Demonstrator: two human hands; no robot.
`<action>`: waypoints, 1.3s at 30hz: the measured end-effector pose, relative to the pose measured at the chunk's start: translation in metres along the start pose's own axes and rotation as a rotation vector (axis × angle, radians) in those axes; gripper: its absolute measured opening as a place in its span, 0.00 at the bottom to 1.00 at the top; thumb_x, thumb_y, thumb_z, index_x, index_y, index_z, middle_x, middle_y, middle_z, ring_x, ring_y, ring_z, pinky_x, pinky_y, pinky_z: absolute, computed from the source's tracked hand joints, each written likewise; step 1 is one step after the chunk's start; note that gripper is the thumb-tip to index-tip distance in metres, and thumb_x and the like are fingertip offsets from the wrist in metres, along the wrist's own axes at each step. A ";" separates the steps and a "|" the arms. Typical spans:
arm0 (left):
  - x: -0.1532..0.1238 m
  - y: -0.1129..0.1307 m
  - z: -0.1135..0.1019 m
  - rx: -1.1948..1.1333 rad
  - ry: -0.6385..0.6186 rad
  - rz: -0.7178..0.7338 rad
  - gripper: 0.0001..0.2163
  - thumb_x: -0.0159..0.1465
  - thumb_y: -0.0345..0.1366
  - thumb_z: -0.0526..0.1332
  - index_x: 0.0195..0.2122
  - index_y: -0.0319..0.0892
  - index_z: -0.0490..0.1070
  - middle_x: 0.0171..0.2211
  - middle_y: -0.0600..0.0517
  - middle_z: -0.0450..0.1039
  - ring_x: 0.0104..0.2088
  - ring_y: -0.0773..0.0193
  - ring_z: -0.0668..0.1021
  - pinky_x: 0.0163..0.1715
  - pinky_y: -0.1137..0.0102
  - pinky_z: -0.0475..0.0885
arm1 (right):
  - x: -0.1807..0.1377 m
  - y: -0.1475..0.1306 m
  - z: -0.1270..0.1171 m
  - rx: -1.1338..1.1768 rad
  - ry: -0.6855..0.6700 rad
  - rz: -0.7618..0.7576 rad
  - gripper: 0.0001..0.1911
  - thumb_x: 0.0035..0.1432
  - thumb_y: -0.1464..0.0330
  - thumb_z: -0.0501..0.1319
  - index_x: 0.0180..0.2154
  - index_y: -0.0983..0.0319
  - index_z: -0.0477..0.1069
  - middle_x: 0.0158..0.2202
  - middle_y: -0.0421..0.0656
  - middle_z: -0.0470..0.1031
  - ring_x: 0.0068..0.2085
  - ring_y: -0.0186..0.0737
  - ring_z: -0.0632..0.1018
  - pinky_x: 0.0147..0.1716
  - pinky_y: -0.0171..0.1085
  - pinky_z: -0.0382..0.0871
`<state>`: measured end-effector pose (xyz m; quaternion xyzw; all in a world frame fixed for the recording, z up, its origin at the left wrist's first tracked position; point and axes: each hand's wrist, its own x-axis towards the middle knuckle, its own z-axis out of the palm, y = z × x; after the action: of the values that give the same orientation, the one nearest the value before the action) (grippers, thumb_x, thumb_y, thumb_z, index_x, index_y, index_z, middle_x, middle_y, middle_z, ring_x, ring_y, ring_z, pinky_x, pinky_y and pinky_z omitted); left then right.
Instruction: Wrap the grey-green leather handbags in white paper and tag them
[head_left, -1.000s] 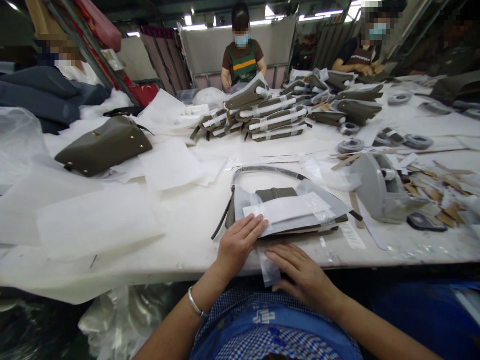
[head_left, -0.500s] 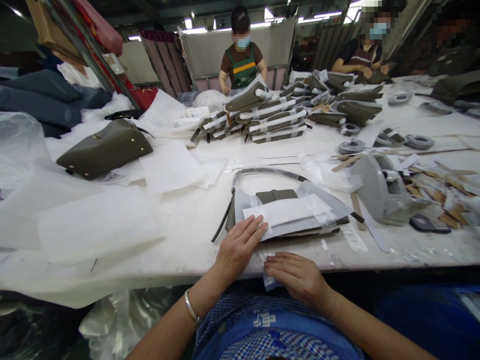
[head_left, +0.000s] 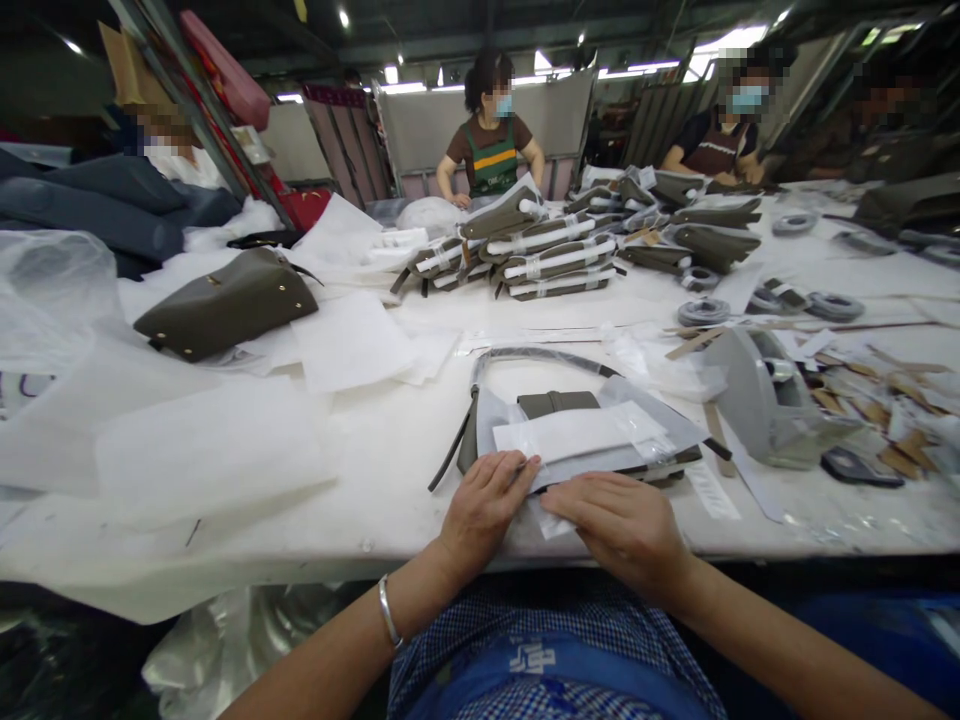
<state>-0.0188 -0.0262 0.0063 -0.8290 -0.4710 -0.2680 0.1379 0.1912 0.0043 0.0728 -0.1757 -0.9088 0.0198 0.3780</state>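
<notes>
An olive handbag lies on the table in front of me, partly covered by a white wrapping sheet with a folded white strip taped on top. Its strap, wrapped in clear film, arches behind it. At the near left edge, my left hand has its fingers closed together with the thumb on the wrapping sheet. My right hand is closed at the near edge, just right of the left, over a small piece of clear plastic film. What lies under the right fingers is hidden.
A grey tape dispenser and a dark phone-like object stand to the right. White sheets and another olive handbag lie left. Wrapped bags are stacked behind; co-workers are across the table.
My right hand has moved up and forward to the bag's near edge, bringing the plastic film. My left fingers have drawn back from the white strip to the sheet's edge.
</notes>
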 end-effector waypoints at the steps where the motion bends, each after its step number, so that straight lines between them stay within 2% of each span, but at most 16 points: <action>1: 0.000 0.000 0.000 -0.015 0.008 0.003 0.18 0.70 0.29 0.54 0.61 0.38 0.64 0.51 0.43 0.73 0.53 0.56 0.74 0.57 0.59 0.72 | 0.006 0.003 0.000 -0.004 0.001 0.015 0.14 0.62 0.79 0.56 0.43 0.60 0.76 0.37 0.40 0.84 0.38 0.36 0.83 0.43 0.36 0.76; 5: 0.002 0.000 0.000 -0.070 0.038 0.007 0.12 0.69 0.29 0.56 0.53 0.36 0.69 0.49 0.43 0.74 0.51 0.56 0.75 0.55 0.60 0.73 | 0.025 0.021 0.005 -0.031 -0.028 0.092 0.12 0.63 0.75 0.57 0.40 0.58 0.78 0.34 0.39 0.83 0.34 0.37 0.82 0.38 0.36 0.74; 9: 0.003 -0.002 -0.001 -0.088 0.036 0.006 0.07 0.69 0.28 0.56 0.45 0.35 0.71 0.44 0.43 0.75 0.47 0.56 0.76 0.53 0.61 0.75 | 0.037 0.044 0.023 -0.070 -0.094 0.233 0.07 0.61 0.71 0.63 0.34 0.56 0.80 0.32 0.38 0.83 0.34 0.40 0.81 0.37 0.38 0.72; 12: 0.002 -0.005 -0.001 -0.126 0.066 -0.003 0.08 0.68 0.26 0.56 0.46 0.36 0.70 0.45 0.43 0.75 0.47 0.56 0.76 0.53 0.62 0.75 | 0.042 0.057 0.037 -0.051 -0.210 0.355 0.03 0.58 0.69 0.67 0.31 0.56 0.79 0.32 0.38 0.82 0.36 0.40 0.80 0.38 0.38 0.70; 15: 0.002 -0.006 0.000 -0.181 0.097 -0.011 0.09 0.67 0.25 0.56 0.48 0.36 0.69 0.45 0.43 0.76 0.47 0.57 0.77 0.51 0.63 0.76 | 0.049 0.062 0.043 -0.017 -0.338 0.434 0.04 0.55 0.67 0.70 0.29 0.56 0.77 0.29 0.38 0.79 0.39 0.42 0.76 0.37 0.37 0.67; 20: 0.001 -0.007 0.000 -0.186 0.138 -0.063 0.13 0.68 0.26 0.54 0.53 0.36 0.67 0.44 0.43 0.76 0.44 0.58 0.79 0.47 0.64 0.78 | 0.063 0.066 0.041 -0.042 -0.556 0.547 0.08 0.56 0.65 0.69 0.30 0.59 0.73 0.31 0.39 0.76 0.35 0.40 0.73 0.32 0.36 0.61; 24: 0.001 -0.007 -0.001 -0.166 0.127 -0.032 0.14 0.68 0.27 0.57 0.55 0.37 0.67 0.50 0.42 0.75 0.49 0.57 0.77 0.50 0.64 0.77 | 0.069 0.073 0.041 0.012 -0.646 0.567 0.07 0.57 0.64 0.67 0.30 0.58 0.72 0.31 0.38 0.76 0.33 0.38 0.74 0.30 0.35 0.57; 28: 0.004 -0.005 -0.001 -0.145 0.073 -0.068 0.15 0.65 0.24 0.58 0.54 0.36 0.68 0.50 0.43 0.76 0.49 0.56 0.77 0.51 0.63 0.77 | 0.066 0.073 0.045 0.012 -0.574 0.568 0.06 0.58 0.65 0.66 0.31 0.59 0.72 0.31 0.39 0.75 0.33 0.38 0.73 0.31 0.35 0.58; 32: 0.005 -0.002 -0.001 -0.104 0.026 -0.092 0.19 0.62 0.21 0.57 0.55 0.36 0.67 0.51 0.44 0.76 0.49 0.54 0.78 0.50 0.61 0.78 | 0.053 0.067 0.036 0.084 -0.371 0.541 0.01 0.61 0.70 0.63 0.34 0.59 0.73 0.34 0.40 0.75 0.34 0.37 0.74 0.35 0.35 0.64; 34: 0.004 -0.002 0.000 -0.092 0.010 -0.087 0.21 0.62 0.19 0.56 0.56 0.36 0.66 0.52 0.44 0.76 0.50 0.54 0.77 0.51 0.61 0.77 | 0.041 0.070 0.018 0.155 -0.239 0.503 0.03 0.63 0.70 0.60 0.37 0.59 0.73 0.36 0.41 0.76 0.37 0.37 0.76 0.40 0.36 0.68; 36: 0.002 -0.003 0.000 -0.077 0.018 -0.069 0.21 0.62 0.19 0.54 0.57 0.36 0.65 0.52 0.44 0.75 0.51 0.54 0.77 0.51 0.61 0.77 | 0.022 0.080 -0.011 0.132 -0.092 0.518 0.05 0.64 0.68 0.59 0.39 0.58 0.74 0.39 0.42 0.78 0.41 0.39 0.77 0.44 0.38 0.70; 37: 0.001 -0.005 0.000 -0.069 0.031 -0.055 0.21 0.63 0.19 0.54 0.57 0.36 0.65 0.52 0.44 0.75 0.52 0.54 0.76 0.52 0.61 0.77 | 0.011 0.089 -0.029 0.074 -0.023 0.566 0.06 0.64 0.67 0.58 0.40 0.58 0.74 0.40 0.44 0.78 0.42 0.41 0.78 0.46 0.39 0.70; 39: 0.000 -0.007 0.001 -0.053 0.053 -0.025 0.21 0.64 0.20 0.53 0.58 0.35 0.65 0.52 0.44 0.75 0.52 0.55 0.76 0.52 0.62 0.76 | -0.015 0.113 -0.071 -0.092 0.092 0.763 0.09 0.63 0.65 0.59 0.42 0.59 0.75 0.44 0.46 0.79 0.43 0.43 0.79 0.48 0.42 0.71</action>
<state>-0.0249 -0.0225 0.0055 -0.8190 -0.4705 -0.3038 0.1250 0.2845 0.0981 0.0939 -0.5186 -0.7603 0.1102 0.3754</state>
